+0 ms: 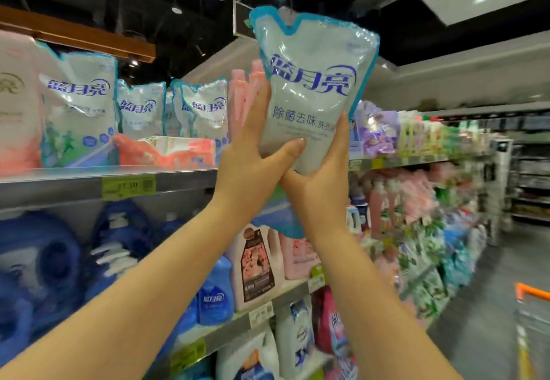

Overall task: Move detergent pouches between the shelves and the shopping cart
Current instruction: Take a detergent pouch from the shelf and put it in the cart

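A white and light-blue detergent pouch [312, 82] with blue lettering is held upright in the air in front of the top shelf [74, 175]. My left hand [253, 153] grips its lower left side, thumb across the front. My right hand [324, 180] cups its bottom from the right, fingers up along the edge. Three matching pouches [80, 105] stand on the top shelf to the left. The shopping cart [532, 320] shows only its orange handle and wire edge at the lower right.
A pink-and-white box [172, 150] lies on the top shelf in front of the pouches. Pink bottles [241, 93] stand behind my left hand. Blue jugs [41, 263] and more bottles fill the lower shelves. The aisle floor [488, 305] runs off to the right.
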`<state>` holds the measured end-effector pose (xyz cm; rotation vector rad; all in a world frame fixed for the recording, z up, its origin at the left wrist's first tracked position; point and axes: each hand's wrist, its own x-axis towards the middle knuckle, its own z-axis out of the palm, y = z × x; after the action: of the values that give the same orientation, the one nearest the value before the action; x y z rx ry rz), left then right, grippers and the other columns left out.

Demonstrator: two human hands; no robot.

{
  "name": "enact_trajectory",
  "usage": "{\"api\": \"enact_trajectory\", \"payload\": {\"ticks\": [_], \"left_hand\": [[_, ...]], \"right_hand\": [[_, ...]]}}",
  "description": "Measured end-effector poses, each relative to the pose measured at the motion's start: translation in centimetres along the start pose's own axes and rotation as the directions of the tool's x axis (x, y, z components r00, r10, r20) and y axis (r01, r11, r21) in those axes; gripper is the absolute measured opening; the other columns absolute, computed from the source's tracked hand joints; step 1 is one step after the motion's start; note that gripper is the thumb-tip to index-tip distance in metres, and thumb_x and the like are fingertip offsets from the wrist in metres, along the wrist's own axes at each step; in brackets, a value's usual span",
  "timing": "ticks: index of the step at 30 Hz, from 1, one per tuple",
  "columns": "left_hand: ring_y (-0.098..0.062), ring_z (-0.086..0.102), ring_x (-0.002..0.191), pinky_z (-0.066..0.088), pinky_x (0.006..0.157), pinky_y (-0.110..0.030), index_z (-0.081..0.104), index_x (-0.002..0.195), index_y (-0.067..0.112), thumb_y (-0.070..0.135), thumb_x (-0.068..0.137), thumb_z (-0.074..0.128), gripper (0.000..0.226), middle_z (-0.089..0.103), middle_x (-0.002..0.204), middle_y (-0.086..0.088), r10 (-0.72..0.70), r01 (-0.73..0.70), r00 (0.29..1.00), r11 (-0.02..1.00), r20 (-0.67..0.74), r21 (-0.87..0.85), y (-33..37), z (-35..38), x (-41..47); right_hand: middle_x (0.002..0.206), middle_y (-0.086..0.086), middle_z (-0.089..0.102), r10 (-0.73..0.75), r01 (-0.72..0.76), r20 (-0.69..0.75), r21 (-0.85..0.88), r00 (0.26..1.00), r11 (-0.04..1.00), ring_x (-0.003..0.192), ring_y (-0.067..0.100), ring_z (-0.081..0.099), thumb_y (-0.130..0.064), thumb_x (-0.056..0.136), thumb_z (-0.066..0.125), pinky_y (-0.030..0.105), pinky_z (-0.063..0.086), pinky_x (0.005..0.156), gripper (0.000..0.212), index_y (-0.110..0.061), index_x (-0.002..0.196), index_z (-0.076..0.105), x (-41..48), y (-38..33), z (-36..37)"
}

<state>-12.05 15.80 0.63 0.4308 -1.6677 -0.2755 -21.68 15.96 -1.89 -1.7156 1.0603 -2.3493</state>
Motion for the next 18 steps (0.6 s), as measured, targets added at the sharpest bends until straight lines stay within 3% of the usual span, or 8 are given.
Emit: {"api": "enact_trajectory", "payload": {"ticks": [5, 8, 10, 13, 15, 18], "left_hand": [[0.016, 0.058, 0.095, 0.046, 0.084, -0.009, 0.028, 0.139, 0.046, 0.032, 0.075, 0.068, 0.077, 0.061, 0.104, 0.032, -0.12, 0.126, 0.991, 0.987, 0.066, -0.096, 3.0, 5.0, -6.3], [0.016, 0.056, 0.102, 0.045, 0.089, -0.009, 0.029, 0.139, 0.042, 0.031, 0.074, 0.067, 0.076, 0.058, 0.106, 0.038, -0.186, 0.212, 0.971, 0.962, 0.151, -0.174, 4.2, 9.4, -10.2], [0.019, 0.053, 0.103, 0.042, 0.09, -0.008, 0.029, 0.14, 0.042, 0.039, 0.071, 0.064, 0.077, 0.054, 0.106, 0.042, -0.247, 0.28, 0.951, 0.942, 0.184, -0.185, 5.2, 13.1, -13.2], [0.021, 0.054, 0.095, 0.043, 0.087, -0.009, 0.026, 0.14, 0.047, 0.047, 0.068, 0.065, 0.081, 0.052, 0.095, 0.05, -0.347, 0.394, 0.912, 0.888, 0.219, -0.235, 7.3, 19.2, -18.5], [0.024, 0.054, 0.09, 0.041, 0.081, -0.003, 0.028, 0.142, 0.04, 0.041, 0.072, 0.067, 0.08, 0.053, 0.102, 0.045, -0.408, 0.471, 0.875, 0.841, 0.26, -0.266, 9.2, 23.5, -21.8], [0.023, 0.051, 0.098, 0.041, 0.084, -0.004, 0.028, 0.143, 0.033, 0.034, 0.07, 0.064, 0.081, 0.049, 0.114, 0.039, -0.45, 0.558, 0.818, 0.77, 0.357, -0.309, 11.5, 30.2, -26.7]], "right_hand": [[0.137, -0.008, 0.045, 0.064, -0.069, -0.045, -0.115, 0.997, 0.991, 0.119, 0.009, 0.053, -0.034, 0.059, 0.075, 0.036, 0.053, 0.088, 0.102, -0.035, 0.145, 0.019, -5.5, -0.8, -7.9], [0.141, -0.007, 0.044, 0.151, -0.163, -0.076, -0.184, 0.986, 0.969, 0.118, 0.008, 0.055, -0.041, 0.058, 0.074, 0.025, 0.051, 0.084, 0.104, -0.042, 0.143, 0.014, -9.2, -0.5, -13.2], [0.144, -0.006, 0.041, 0.216, -0.237, -0.101, -0.297, 0.971, 0.925, 0.118, 0.011, 0.054, -0.046, 0.058, 0.071, 0.021, 0.045, 0.079, 0.109, -0.037, 0.147, 0.01, -11.1, -0.2, -17.6], [0.148, -0.003, 0.037, 0.299, -0.311, -0.101, -0.456, 0.949, 0.834, 0.129, 0.016, 0.045, -0.044, 0.062, 0.07, 0.028, 0.044, 0.09, 0.107, -0.029, 0.149, 0.01, -13.7, 0.3, -25.2], [0.147, -0.004, 0.04, 0.366, -0.362, -0.104, -0.539, 0.925, 0.761, 0.127, 0.019, 0.048, -0.046, 0.061, 0.065, 0.037, 0.048, 0.092, 0.104, -0.03, 0.148, 0.011, -15.2, 0.4, -30.7], [0.148, -0.002, 0.038, 0.434, -0.411, -0.128, -0.633, 0.892, 0.657, 0.126, 0.023, 0.049, -0.043, 0.068, 0.069, 0.038, 0.048, 0.091, 0.101, -0.028, 0.149, 0.011, -17.8, 1.2, -38.6]]}}
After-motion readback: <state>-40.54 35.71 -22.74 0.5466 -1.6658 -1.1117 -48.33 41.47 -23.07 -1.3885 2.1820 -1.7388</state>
